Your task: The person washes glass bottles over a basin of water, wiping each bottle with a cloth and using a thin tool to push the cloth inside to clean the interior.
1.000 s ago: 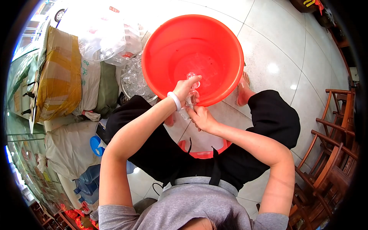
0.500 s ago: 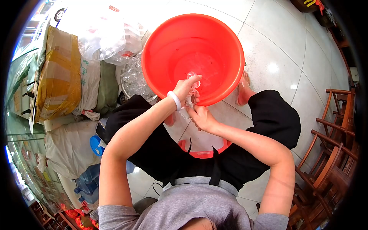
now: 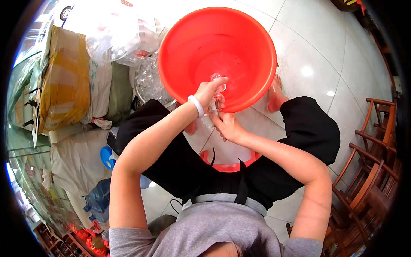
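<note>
A clear, see-through piece with rounded bulges point(image 3: 221, 88), glass or plastic, is held at the near rim of a large red tub point(image 3: 180, 32). My left hand point(image 3: 208, 94) is closed around its middle, the thumb pointing over the tub. Just below, my right hand point(image 3: 230, 127) pinches at the piece's near end, fingers curled. Part of the piece is covered by both hands, so its exact kind cannot be made out. Inside the tub, small dark specks show on the red wall.
Left of the tub, a metal basin point(image 3: 139, 88) holds several clear pieces beneath plastic bags point(image 3: 113, 40). A taped carton point(image 3: 64, 81) and sacks point(image 3: 99, 92) stand farther left. Wooden chairs point(image 3: 364, 171) line the right. A red plastic stool point(image 3: 227, 167) shows between my legs.
The tub appears slightly higher and larger in view. Both hands stay on the clear piece, shifted slightly right and up, with their grip much the same.
</note>
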Motion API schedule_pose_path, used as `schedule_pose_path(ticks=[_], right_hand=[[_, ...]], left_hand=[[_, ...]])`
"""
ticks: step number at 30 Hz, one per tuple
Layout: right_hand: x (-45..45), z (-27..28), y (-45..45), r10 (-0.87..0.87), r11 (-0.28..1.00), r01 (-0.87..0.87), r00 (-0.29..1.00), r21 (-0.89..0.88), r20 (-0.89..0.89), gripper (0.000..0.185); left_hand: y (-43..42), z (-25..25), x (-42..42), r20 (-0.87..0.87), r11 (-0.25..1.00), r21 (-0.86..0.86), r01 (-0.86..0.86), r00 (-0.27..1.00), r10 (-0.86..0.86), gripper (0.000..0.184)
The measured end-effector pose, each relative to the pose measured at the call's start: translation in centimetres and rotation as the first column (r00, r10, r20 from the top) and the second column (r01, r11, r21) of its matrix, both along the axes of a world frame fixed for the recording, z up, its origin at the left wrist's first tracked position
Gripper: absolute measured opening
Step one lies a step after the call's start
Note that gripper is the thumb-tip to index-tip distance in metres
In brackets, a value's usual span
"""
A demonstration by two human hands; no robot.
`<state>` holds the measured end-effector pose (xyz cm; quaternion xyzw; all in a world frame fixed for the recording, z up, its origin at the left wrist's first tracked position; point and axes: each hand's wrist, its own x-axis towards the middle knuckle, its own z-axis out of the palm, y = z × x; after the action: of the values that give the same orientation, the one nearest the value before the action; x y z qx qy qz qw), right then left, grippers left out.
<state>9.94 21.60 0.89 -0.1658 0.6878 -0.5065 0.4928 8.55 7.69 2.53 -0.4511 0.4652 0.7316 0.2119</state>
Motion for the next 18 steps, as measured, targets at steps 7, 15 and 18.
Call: schedule_pose_path(ticks=[7,15,18], right_hand=[[-0.10,0.26,0.03,0.011,1.000,-0.011,1.000,0.003,-0.022,0.039],[0.05,-0.43,0.00,0.014,1.000,-0.014,1.000,0.006,-0.028,0.043],[0.03,-0.43,0.03,0.015,1.000,-0.015,0.999,-0.001,-0.031,0.043]], left_hand=[[0.14,0.04,-0.09,0.000,1.000,-0.016,-0.009,1.000,0.009,0.033],[0.20,0.12,-0.11,-0.004,1.000,-0.015,-0.013,1.000,0.012,0.033],[0.17,0.16,-0.10,-0.001,1.000,-0.019,-0.010,1.000,0.010,0.033]])
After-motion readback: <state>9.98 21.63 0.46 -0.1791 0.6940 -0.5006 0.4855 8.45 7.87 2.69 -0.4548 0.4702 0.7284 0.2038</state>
